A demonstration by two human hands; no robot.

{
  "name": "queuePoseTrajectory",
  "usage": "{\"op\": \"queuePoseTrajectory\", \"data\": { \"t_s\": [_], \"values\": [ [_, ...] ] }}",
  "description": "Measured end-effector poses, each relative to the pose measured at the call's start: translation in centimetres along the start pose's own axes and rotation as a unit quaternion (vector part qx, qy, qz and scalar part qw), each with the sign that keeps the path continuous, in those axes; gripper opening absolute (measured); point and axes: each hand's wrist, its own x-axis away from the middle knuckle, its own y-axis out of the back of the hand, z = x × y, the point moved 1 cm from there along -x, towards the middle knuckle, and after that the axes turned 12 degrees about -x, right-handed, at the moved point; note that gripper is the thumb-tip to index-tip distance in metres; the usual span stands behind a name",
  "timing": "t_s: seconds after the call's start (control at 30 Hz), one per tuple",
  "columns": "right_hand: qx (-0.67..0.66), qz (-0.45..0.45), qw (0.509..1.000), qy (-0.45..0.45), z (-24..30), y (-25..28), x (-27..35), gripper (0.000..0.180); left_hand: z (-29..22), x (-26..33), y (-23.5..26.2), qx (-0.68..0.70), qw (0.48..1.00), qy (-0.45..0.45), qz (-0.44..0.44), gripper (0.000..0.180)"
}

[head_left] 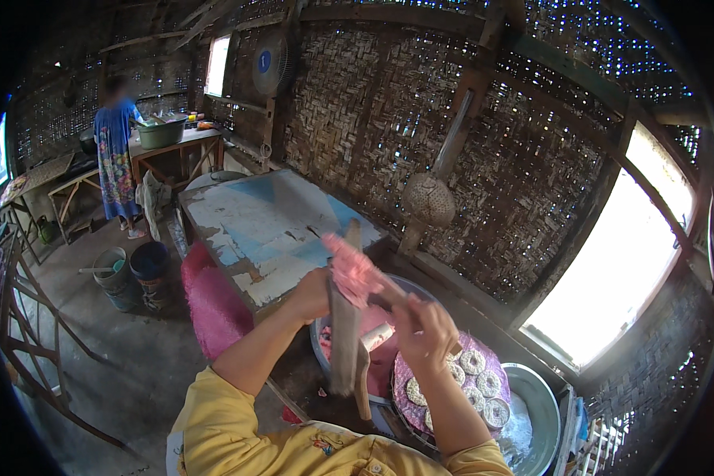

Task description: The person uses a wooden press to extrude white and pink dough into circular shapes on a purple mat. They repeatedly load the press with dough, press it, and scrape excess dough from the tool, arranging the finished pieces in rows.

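My left hand (pixel 311 295) grips a long wooden board (pixel 344 329) held upright over a large basin (pixel 322 349) of pink dough. A lump of pink dough (pixel 351 272) sits on the board's upper part. My right hand (pixel 422 332) is closed around a dark-handled tool with a white piece (pixel 375 335) and presses against the dough. Just right of the basin lies a round woven tray (pixel 407 412) carrying several small pale lacy discs (pixel 474 362).
A worn blue-and-white table (pixel 262 226) stands beyond the basin. A metal bowl (pixel 541 412) sits at lower right, a pink sack (pixel 210 301) and buckets (pixel 131 274) to the left. A person in a blue floral dress (pixel 115 155) stands at a far bench. Woven bamboo walls surround.
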Motion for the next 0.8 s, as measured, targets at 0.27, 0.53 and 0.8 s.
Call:
{"op": "queuePoseTrajectory", "data": {
  "t_s": [0.27, 0.53, 0.8],
  "values": [
    [-0.11, 0.064, 0.992, -0.02, 0.4, 1.8, 0.7, 0.019, 1.4, 0.4, 2.1, 0.249, 0.964, 0.096, 0.016, 0.037],
    [-0.043, 0.023, 0.999, -0.01, -1.0, -1.0, -0.7, 0.017, 1.8, 0.9, 1.2, 0.062, 0.998, 0.002, -0.019, 0.024],
    [-0.236, 0.15, 0.953, -0.117, 0.6, -0.8, 1.8, 0.021, 5.2, 1.9, 3.7, 0.417, 0.894, 0.131, -0.099, 0.023]
  ]
}}
